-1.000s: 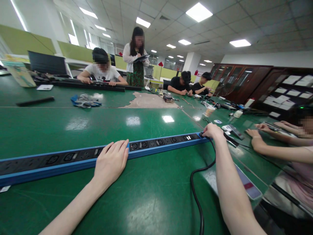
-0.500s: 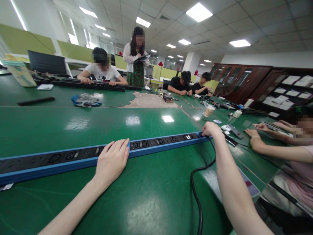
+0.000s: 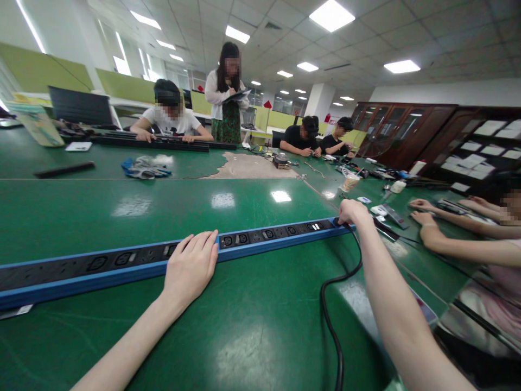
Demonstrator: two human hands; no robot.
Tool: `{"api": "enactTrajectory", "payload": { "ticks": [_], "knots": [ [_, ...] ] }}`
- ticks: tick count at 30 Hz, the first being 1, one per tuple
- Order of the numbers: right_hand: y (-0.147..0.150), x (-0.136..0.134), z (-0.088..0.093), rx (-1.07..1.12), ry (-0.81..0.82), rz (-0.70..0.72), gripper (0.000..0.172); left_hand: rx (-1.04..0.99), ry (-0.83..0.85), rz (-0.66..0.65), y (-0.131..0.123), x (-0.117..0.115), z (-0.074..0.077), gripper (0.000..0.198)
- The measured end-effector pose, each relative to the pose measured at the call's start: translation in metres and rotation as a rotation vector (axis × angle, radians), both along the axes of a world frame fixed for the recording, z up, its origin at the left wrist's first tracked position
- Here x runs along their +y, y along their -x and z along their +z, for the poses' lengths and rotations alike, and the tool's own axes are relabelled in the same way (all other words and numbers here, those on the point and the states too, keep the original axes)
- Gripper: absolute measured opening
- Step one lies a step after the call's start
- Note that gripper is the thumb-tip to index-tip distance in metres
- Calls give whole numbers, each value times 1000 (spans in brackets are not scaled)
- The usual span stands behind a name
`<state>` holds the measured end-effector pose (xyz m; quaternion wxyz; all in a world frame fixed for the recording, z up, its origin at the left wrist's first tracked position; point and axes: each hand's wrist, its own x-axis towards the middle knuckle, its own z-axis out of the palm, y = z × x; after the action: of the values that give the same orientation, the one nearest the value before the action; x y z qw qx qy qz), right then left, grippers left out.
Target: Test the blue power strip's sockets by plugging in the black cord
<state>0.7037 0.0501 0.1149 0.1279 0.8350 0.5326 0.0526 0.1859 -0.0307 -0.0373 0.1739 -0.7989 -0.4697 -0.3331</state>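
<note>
A long power strip (image 3: 264, 244) with a blue casing and a row of black sockets runs across the green table, its far end up to the right. Across its middle lies my left hand (image 3: 192, 265), fingers over the top and thumb along the near side, gripping it. My right hand (image 3: 353, 212) is closed at the strip's right end, pinching the end of a black power cable (image 3: 329, 312). Its fingers hide most of the cable's end there. From that point the cable bends down and runs toward me over the table.
Work gloves (image 3: 145, 167) and a dark bar (image 3: 65, 169) lie beyond the strip. A cup (image 3: 350, 182) and small electronic parts are at the right. Close on the right, a co-worker's arms (image 3: 456, 239) rest on the table. Several other people are farther back.
The whole view has shifted slightly. Both my hands keep their places on the strip and the cable. At the right, the co-worker's hands have moved a little.
</note>
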Motion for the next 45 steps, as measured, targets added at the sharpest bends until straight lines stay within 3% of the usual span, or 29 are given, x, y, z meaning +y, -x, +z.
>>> {"api": "enactTrajectory", "payload": {
  "ticks": [6,11,14,18,29,41,45],
  "knots": [
    [-5,17,3,41,45,-22,34,23,13,18,0,0,0,48],
    [-9,10,-5,18,-30,-19,34,4,0,0,0,0,-1,49],
    [-11,9,-2,88,15,-22,24,7,-3,1,1,1,-1,49],
    [-18,11,1,124,-4,-47,25,7,-8,1,0,1,-1,50],
    [-26,-15,-33,119,-211,-35,34,15,27,14,0,-1,2,48],
    [-22,-3,-27,7,-143,-12,33,-1,35,22,0,1,1,47],
    [-24,2,-27,80,-136,-28,34,-5,45,26,0,1,1,47]
  ]
}}
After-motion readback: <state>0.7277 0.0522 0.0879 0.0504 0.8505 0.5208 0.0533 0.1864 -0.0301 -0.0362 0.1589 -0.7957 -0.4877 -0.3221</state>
